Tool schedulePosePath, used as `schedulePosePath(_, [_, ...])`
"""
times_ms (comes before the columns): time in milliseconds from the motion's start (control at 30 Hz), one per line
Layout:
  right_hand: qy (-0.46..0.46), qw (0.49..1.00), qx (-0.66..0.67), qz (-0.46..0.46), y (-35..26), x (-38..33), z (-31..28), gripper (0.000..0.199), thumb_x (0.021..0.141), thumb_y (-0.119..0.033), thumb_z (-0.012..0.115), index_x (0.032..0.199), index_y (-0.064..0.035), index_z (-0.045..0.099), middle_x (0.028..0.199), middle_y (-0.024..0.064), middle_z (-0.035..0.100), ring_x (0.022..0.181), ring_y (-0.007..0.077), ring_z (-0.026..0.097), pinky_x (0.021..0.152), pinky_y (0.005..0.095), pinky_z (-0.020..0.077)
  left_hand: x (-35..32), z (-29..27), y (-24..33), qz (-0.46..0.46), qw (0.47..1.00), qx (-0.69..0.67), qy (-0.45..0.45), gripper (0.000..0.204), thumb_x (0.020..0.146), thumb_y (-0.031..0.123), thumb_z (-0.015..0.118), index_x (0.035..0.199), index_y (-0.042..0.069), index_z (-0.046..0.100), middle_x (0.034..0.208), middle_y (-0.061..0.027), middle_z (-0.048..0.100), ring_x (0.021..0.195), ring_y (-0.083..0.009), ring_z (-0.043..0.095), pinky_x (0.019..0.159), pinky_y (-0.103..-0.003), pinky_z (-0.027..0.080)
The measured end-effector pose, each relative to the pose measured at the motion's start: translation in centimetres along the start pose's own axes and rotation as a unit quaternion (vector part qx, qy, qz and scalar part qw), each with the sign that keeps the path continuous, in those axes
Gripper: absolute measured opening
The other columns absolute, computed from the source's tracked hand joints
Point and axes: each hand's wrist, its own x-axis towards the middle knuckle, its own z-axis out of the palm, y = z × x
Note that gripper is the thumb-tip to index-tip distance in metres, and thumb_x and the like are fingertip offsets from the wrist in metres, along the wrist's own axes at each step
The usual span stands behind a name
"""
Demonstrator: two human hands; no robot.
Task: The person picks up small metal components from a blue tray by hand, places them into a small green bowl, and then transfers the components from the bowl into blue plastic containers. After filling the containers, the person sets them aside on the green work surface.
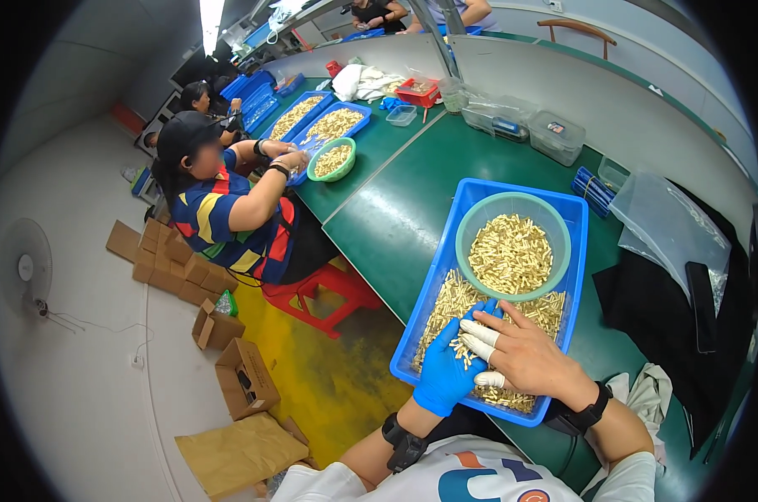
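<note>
My left hand (448,372), in a blue glove, is cupped palm up over a blue tray (404,356) and holds a small heap of brass-coloured metal pins (465,353). Bare but for white finger covers, my right hand (525,351) reaches across that palm with its fingers stretched out over the pins. Whether its fingertips pinch any is hidden. Many more of the small brass pieces lie loose in the tray. At the tray's far end sits a pale green bowl (565,251), also filled with them, just beyond my fingertips.
Clear plastic boxes (556,138) line the divider at the back. To the right lie a plastic bag (672,230), black cloth (647,293) and a dark phone-like slab (700,308). At left a co-worker (228,201) on a red stool (325,297) handles pieces beside a green bowl (333,159).
</note>
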Motion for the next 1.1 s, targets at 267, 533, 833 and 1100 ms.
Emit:
schedulePosePath(267, [0.088, 0.995, 0.030, 0.043, 0.3, -0.1, 0.0, 0.049, 0.084, -0.034, 0.064, 0.123, -0.0049, 0.057, 0.134, 0.0136, 0.051, 0.130, 0.0342, 0.041, 0.108, 0.0563, 0.0297, 0.5, 0.1, -0.4, 0.119, 0.970, 0.173, 0.126, 0.049, 0.102, 0.030, 0.033, 0.143, 0.003, 0.035, 0.146, -0.0134, 0.038, 0.132, -0.0277, 0.040, 0.111, -0.041, 0.032])
schedulePosePath(533, [0.079, 0.997, 0.005, 0.019, 0.5, -0.5, -0.1, 0.046, 0.084, -0.033, 0.064, 0.124, -0.0102, 0.058, 0.133, 0.0125, 0.052, 0.128, 0.0366, 0.043, 0.107, 0.0571, 0.0313, 0.1, 1.1, 0.3, 0.167, 0.980, 0.101, 0.048, 0.053, 0.101, 0.030, 0.035, 0.145, 0.002, 0.031, 0.148, -0.0148, 0.036, 0.133, -0.0278, 0.039, 0.112, -0.040, 0.029])
schedulePosePath(833, [0.064, 0.998, 0.005, 0.000, 0.5, -0.7, 0.1, 0.050, 0.082, -0.037, 0.066, 0.125, -0.0129, 0.058, 0.138, 0.0122, 0.048, 0.132, 0.0380, 0.037, 0.108, 0.0589, 0.0264, -0.2, 1.1, 0.2, 0.164, 0.976, 0.133, 0.055, 0.054, 0.100, 0.032, 0.035, 0.146, 0.002, 0.030, 0.148, -0.0159, 0.035, 0.134, -0.0283, 0.037, 0.112, -0.041, 0.029])
schedulePosePath(1100, [0.005, 0.998, -0.034, 0.048, -0.2, 0.1, 0.0, 0.054, 0.080, -0.042, 0.066, 0.126, -0.0145, 0.058, 0.143, 0.0119, 0.041, 0.136, 0.0383, 0.029, 0.110, 0.0616, 0.0191, -0.5, 0.8, -0.2, 0.085, 0.994, 0.061, 0.008, 0.054, 0.101, 0.032, 0.033, 0.146, 0.003, 0.029, 0.148, -0.0157, 0.036, 0.133, -0.0292, 0.039, 0.112, -0.044, 0.030])
